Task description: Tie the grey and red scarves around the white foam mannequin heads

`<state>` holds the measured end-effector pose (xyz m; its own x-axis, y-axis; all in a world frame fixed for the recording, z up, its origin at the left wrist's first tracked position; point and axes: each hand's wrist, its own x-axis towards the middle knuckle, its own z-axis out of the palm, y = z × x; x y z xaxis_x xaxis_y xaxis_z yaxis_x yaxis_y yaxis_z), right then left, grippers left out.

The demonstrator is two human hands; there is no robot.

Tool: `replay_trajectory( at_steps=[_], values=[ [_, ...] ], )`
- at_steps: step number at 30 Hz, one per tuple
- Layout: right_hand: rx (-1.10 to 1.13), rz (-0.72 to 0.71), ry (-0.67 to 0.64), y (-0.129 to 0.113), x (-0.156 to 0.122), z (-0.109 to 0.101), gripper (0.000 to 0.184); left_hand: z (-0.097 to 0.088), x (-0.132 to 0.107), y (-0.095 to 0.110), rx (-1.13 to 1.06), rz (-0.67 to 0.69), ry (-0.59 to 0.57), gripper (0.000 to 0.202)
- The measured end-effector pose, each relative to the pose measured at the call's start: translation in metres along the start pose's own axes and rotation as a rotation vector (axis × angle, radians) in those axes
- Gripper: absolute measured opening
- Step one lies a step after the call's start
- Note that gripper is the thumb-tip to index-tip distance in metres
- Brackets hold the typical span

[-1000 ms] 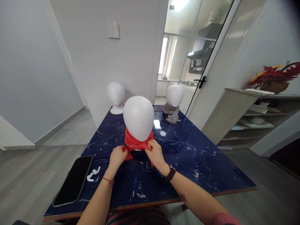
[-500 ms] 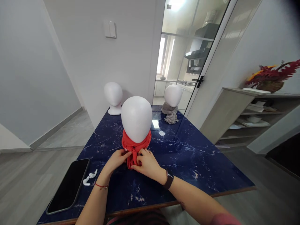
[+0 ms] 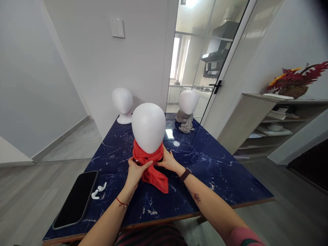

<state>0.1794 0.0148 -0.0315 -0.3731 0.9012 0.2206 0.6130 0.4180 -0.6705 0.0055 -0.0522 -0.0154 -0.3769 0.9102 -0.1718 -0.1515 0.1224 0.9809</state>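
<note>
Fingers of our left hand [image 3: 135,172] stand wide of the thumb, which stretches over the front of the red scarf [image 3: 153,176] while the others rest at its left side; whether they pinch a fold we cannot tell. That forearm slants up from the lower left, a red bracelet [image 3: 122,203] at the wrist. Our right hand [image 3: 171,161], below a dark smartwatch [image 3: 185,174], lies against the scarf's right side, fingers parted and angled upward, thumb toward the crossed front; with tips hidden, we cannot tell its hold.

From the left we see a smartphone [image 3: 77,198], two white earbuds [image 3: 99,190] just beside it, and a bare white mannequin head [image 3: 122,100] at the rear of our blue marbled table [image 3: 215,191]. Nearer us, the front mannequin head [image 3: 148,126] wears the scarf around its neck, one tail trailing onto the tabletop. Farther right, another foam head [image 3: 188,101] wears a grey scarf [image 3: 185,121]. At far right, an open shelf unit [image 3: 230,121] holds papers and a white bowl [image 3: 275,127], its contents unclear to us; on top, a wicker basket [image 3: 293,91] contains red and yellow foliage.
</note>
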Motion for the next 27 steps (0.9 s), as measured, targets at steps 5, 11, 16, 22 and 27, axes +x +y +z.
replay_trajectory(
  at_steps=[5, 11, 16, 22, 27],
  values=[
    [-0.127, 0.066, 0.137, -0.015, -0.004, 0.015, 0.105, 0.01, -0.007, -0.005, 0.004, 0.066, 0.095, 0.066],
    [-0.144, 0.163, 0.146, -0.026, -0.003, 0.015, 0.09, 0.013, -0.017, -0.003, -0.116, -0.102, -0.191, 0.046],
    [-0.132, 0.208, 0.167, -0.032, 0.002, 0.012, 0.077, 0.001, -0.006, -0.011, 0.242, -0.006, -0.42, 0.034],
    [0.094, 0.112, 0.122, -0.02, 0.008, 0.001, 0.086, -0.008, 0.004, -0.002, 0.664, 0.096, -0.4, 0.049],
    [0.388, 0.142, 0.085, 0.01, 0.009, -0.017, 0.098, -0.025, 0.01, 0.021, 0.826, 0.221, -0.089, 0.051]
  ],
)
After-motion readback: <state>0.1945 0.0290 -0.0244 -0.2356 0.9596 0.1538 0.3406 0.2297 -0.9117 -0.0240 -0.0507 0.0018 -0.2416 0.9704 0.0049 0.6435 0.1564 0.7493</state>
